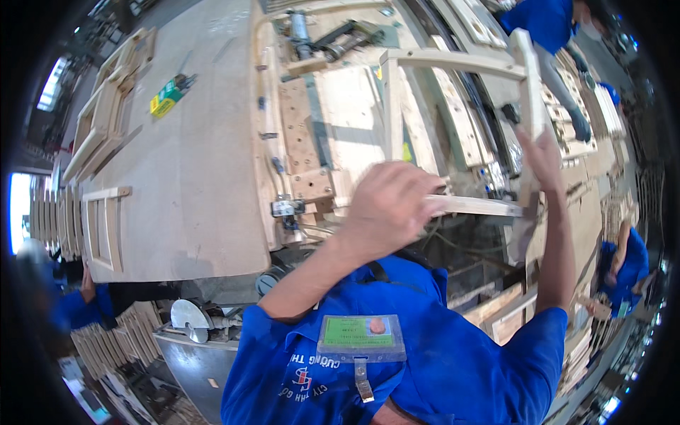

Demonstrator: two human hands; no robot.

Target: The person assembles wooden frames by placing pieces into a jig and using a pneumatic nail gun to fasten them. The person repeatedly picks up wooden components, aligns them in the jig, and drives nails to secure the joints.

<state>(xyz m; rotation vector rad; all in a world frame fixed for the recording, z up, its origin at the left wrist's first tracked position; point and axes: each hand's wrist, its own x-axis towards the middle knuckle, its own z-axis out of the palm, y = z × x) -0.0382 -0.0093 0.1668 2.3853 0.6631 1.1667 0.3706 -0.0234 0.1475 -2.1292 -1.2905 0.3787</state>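
A pale wooden frame is held up in front of me, slightly right of the middle, tilted above the bench. My left hand is closed around its lower left corner, where the lower rail meets the left post. This hand is a little blurred, and it covers that joint. My right hand grips the thicker right post below its middle. Left of the frame lies a jig board with several holes, with a small metal valve or clamp at its near end.
A broad bench top spreads to the left, bearing a green-yellow box and a small wooden frame. Air tools lie at the far side. A round saw blade stands lower left. Co-workers in blue are at the right and left edges.
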